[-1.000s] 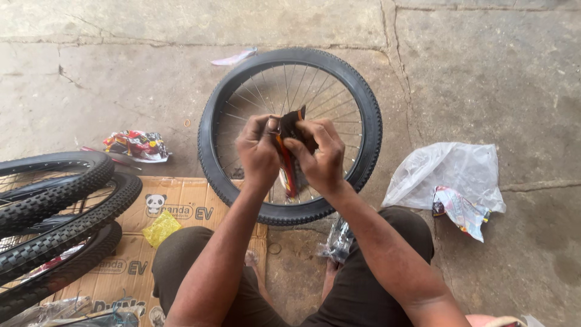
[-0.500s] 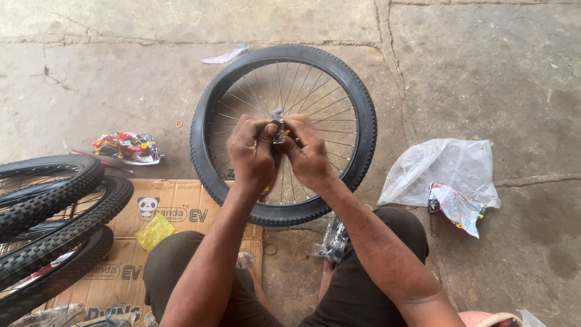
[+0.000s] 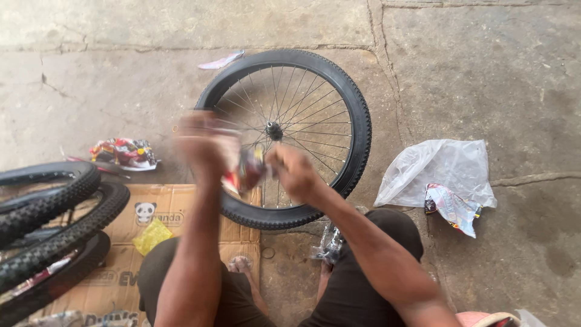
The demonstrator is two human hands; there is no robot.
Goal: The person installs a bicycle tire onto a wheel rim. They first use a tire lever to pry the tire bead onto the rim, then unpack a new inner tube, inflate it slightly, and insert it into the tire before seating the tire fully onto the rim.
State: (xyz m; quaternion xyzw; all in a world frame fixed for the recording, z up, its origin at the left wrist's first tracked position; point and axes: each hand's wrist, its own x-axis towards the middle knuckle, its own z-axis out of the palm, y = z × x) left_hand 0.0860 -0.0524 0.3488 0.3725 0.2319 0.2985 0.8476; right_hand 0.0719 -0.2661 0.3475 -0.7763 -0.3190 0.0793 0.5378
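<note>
Above the spoked bicycle wheel (image 3: pixel 284 138) on the floor, the blurred left hand (image 3: pixel 203 142) and the right hand (image 3: pixel 293 172) both grip a small red packet (image 3: pixel 245 172), apparently tearing it open.

left hand (image 3: pixel 206 142): smeared by motion blur, fingers cannot be told apart
small packet (image 3: pixel 245 172): blurred, mostly hidden between both hands
stacked tyres (image 3: pixel 45 230): cut off by left edge
pink thing (image 3: pixel 487 319): cut by bottom edge

Above the spoked bicycle wheel (image 3: pixel 287 136) flat on concrete: blurred left hand (image 3: pixel 206 142) and right hand (image 3: pixel 293 172) gripping a small red packet (image 3: pixel 245 172); right of it, clear plastic bag (image 3: pixel 439 172); left, stacked tyres (image 3: pixel 48 224).
</note>
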